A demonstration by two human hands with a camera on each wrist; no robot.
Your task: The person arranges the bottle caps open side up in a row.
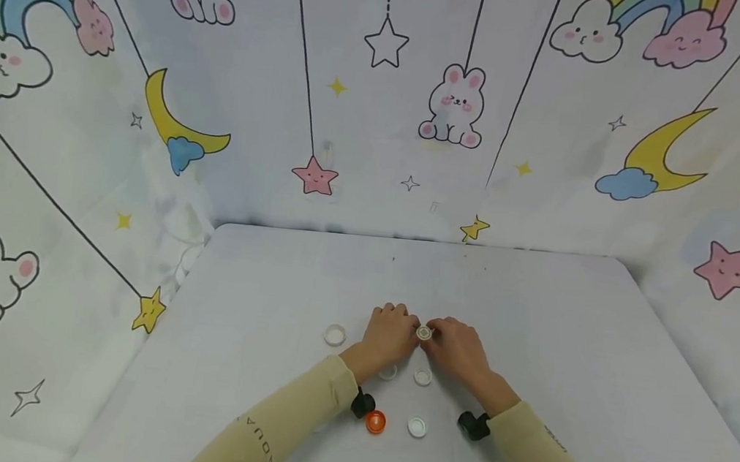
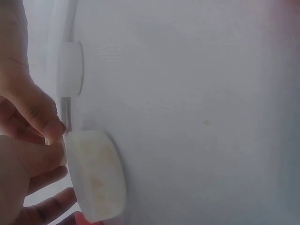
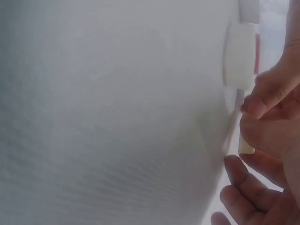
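A small pale round cap (image 1: 423, 332) with a pattern on top sits between my two hands, above the middle of the table. My left hand (image 1: 391, 333) pinches its left side with thumb and finger. From the right, my right hand (image 1: 457, 347) pinches it too. The right wrist view shows the cap's pale edge (image 3: 246, 143) between the fingertips, the other fingers loosely bent. In the left wrist view, a large white cap (image 2: 96, 176) stands close beside the left hand's fingers. Fingers cover much of the held cap in both wrist views.
Near the forearms lie an orange cap (image 1: 376, 422) and a white cap (image 1: 417, 427). Another white cap (image 1: 422, 376) is just below the hands, and one (image 1: 388, 372) is partly hidden by the left wrist. A wider white cap (image 1: 335, 335) lies left.
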